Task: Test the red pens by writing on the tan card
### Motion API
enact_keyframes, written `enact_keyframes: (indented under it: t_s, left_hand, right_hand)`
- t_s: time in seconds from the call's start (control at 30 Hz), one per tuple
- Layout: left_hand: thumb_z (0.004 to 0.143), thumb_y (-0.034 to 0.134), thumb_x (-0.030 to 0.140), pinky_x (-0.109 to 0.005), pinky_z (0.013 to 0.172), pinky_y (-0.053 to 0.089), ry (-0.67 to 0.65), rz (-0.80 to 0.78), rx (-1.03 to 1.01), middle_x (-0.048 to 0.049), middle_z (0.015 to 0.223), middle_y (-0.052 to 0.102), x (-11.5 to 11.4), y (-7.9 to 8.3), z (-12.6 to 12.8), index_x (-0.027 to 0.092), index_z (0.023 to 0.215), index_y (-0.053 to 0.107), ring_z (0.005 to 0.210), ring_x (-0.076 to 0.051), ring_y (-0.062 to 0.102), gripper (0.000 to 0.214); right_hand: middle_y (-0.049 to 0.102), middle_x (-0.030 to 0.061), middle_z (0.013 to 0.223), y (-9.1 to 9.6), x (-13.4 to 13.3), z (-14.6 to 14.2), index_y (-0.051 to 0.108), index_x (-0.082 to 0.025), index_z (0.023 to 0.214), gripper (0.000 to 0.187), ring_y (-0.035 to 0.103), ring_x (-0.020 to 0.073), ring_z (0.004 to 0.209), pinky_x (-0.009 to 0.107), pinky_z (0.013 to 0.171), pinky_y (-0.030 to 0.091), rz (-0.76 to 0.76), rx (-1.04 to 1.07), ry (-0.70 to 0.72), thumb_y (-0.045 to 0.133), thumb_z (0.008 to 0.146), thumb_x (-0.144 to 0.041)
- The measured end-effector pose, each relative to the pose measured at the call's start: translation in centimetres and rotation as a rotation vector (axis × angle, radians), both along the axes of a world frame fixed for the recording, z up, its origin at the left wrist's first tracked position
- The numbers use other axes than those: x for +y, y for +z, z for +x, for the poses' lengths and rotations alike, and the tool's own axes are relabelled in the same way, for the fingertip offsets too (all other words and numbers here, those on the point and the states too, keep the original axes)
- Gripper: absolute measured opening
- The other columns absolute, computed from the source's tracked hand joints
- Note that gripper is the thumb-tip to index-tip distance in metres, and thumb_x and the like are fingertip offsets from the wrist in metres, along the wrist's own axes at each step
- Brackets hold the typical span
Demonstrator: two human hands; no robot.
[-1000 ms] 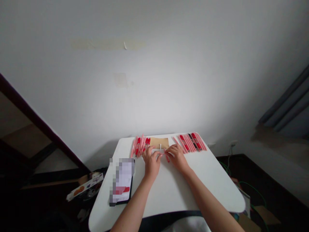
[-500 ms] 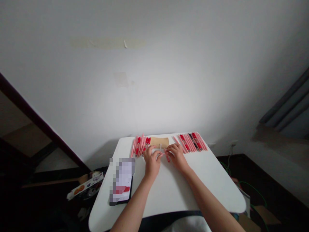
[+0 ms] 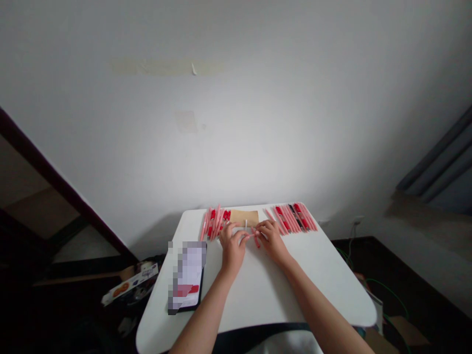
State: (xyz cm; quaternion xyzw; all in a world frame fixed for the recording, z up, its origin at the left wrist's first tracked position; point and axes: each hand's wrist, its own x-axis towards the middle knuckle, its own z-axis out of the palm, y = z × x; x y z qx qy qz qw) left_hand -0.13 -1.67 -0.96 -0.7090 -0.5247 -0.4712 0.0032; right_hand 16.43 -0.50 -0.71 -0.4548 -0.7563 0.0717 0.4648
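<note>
My left hand [image 3: 233,246] and my right hand [image 3: 272,241] meet over the table's far middle, fingertips pinched on a slim pink pen [image 3: 251,235] lying crosswise between them. Just below it a second pink piece [image 3: 257,243], perhaps a pen part, rests on the table close to my right fingers. A thin white stick [image 3: 246,223] stands out behind the fingertips, in front of a brown paper piece [image 3: 245,216]. Left of my left hand lies a loose pile of pink and red pens [image 3: 215,221]. Further right, pink, red and black pens [image 3: 293,218] lie side by side.
A phone [image 3: 188,275], partly pixelated, lies at the left of the white table [image 3: 265,295]. Behind the table rises a pale wall [image 3: 236,123]. Boxes and clutter [image 3: 132,282] are on the floor at left, green cables [image 3: 391,290] at right.
The fingers have shifted very slightly on the pink pen, and more of it shows between the hands. The camera view has moved a little; the pen groups stay put.
</note>
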Motion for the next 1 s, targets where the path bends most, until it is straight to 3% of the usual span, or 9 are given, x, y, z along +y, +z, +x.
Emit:
enact_keyframes:
  t_s: [0.7,1.0]
  left_hand:
    - [0.082,0.062,0.033,-0.046,0.099,0.041,0.011,-0.023,0.037,-0.006,0.113,0.057,-0.13,0.4,-0.23,0.029,0.086,0.073,0.114,-0.023,0.048,0.012]
    - [0.08,0.064,0.032,-0.044,0.097,0.042,0.034,-0.014,-0.008,-0.0056,0.11,0.057,-0.07,0.76,-0.38,0.028,0.084,0.073,0.11,-0.022,0.051,0.01]
  right_hand:
    - [0.064,0.0081,0.095,-0.14,0.04,0.11,0.071,-0.024,0.089,0.019,0.048,0.0238,0.098,0.041,0.088,0.043,-0.016,-0.025,-0.003,0.054,0.091,-0.031]
    - [0.063,0.0095,0.097,0.13,0.01,0.51,0.071,-0.026,0.104,0.026,0.049,0.0245,0.099,0.043,0.088,0.046,-0.028,-0.008,-0.001,0.046,0.094,-0.029]
